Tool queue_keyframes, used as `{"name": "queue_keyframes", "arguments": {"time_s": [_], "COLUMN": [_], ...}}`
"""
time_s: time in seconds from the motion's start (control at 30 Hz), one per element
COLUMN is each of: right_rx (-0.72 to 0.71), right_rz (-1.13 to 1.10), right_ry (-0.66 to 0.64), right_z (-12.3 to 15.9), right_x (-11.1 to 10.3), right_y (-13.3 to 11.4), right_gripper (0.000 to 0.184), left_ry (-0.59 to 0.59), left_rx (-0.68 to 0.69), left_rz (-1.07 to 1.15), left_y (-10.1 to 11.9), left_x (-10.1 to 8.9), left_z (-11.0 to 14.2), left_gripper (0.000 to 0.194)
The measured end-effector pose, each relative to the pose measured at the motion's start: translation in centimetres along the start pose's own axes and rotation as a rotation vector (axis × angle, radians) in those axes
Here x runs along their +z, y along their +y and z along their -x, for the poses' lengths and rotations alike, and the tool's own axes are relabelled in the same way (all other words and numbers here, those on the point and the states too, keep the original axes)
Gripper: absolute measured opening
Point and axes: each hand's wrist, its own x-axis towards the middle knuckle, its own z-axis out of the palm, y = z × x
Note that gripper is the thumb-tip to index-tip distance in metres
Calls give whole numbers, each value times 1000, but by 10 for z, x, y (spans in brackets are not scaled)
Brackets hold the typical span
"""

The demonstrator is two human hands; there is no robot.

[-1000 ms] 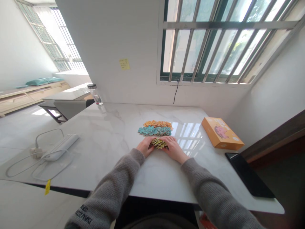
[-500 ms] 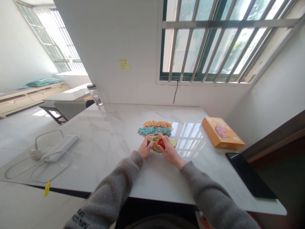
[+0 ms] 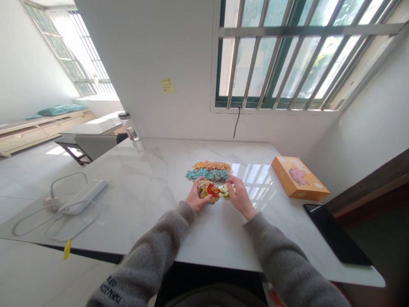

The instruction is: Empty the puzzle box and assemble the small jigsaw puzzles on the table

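My left hand [image 3: 196, 198] is closed around a bunch of puzzle pieces [image 3: 208, 190], yellowish and brown with a red one facing up on the thumb side. To its right, my right hand [image 3: 240, 197] reaches over a small group of pale green puzzle pieces [image 3: 226, 191], its thumb and fingers apart and nothing visibly gripped. Just beyond the hands lies a band of teal puzzle pieces [image 3: 209, 174]. Behind that runs a row of orange puzzle pieces [image 3: 213, 165]. The undersides of the held pieces are hidden by my left fingers.
An orange box [image 3: 298, 177] lies on the right of the white marbled table [image 3: 134, 192], with a black tablet-like slab [image 3: 337, 234] nearer me. At left are a white power strip [image 3: 84, 196] and its looping cable. A clear bottle [image 3: 130, 128] stands at the far left corner.
My right hand has let go of the red piece and moved slightly right to the pale green pieces. My left hand keeps the bunch, and the red piece now shows fully.
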Motion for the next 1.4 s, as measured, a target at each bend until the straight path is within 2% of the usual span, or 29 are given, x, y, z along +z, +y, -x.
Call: {"name": "queue_keyframes", "arguments": {"time_s": [0.07, 0.13, 0.23, 0.37, 0.47, 0.6, 0.77, 0.93, 1.03, 1.2, 1.3, 1.4], "right_rx": [60, 110, 138, 136, 127, 126, 97, 128, 120, 85, 54, 40], "right_rz": [275, 486, 606, 520, 429, 390, 322, 289, 301, 90, 159, 279], "right_ry": [12, -60, -192, -303, -382, -460, -482, -517, -519, -503, -499, -516], "right_z": [0, 3, 7, 7, 5, 5, 6, 6, 6, 8, 9, 11], "right_x": [-6, -7, -3, 0, -1, -2, -5, -10, -13, -14, -14, -14], "right_y": [13, 18, 13, 3, 1, 1, -1, 0, -2, -6, -6, -6], "right_gripper": [43, 45, 45, 44, 53, 69, 58, 63, 59, 48, 50, 63], "left_ry": [-10, -33, -27, 138, 228, 218, 189, 177, 160, 167, 187, 215], "left_rx": [-14, -37, -54, -32, -50, -54, -57, -74, -90, -102, -107, -113], "left_rz": [-6, -7, -29, -61, -33, -53, -60, -49, -33, -50, -32, -17], "left_y": [0, 0, -2, -8, -13, -16, -17, -19, -19, -21, -23, -24], "left_x": [-2, -4, -6, -14, -20, -22, -22, -23, -22, -24, -26, -27], "left_z": [0, 1, 0, -7, -13, -16, -15, -16, -16, -16, -17, -18], "left_gripper": [88, 90, 88, 80, 79, 81, 83, 85, 87, 88, 87, 86]}}
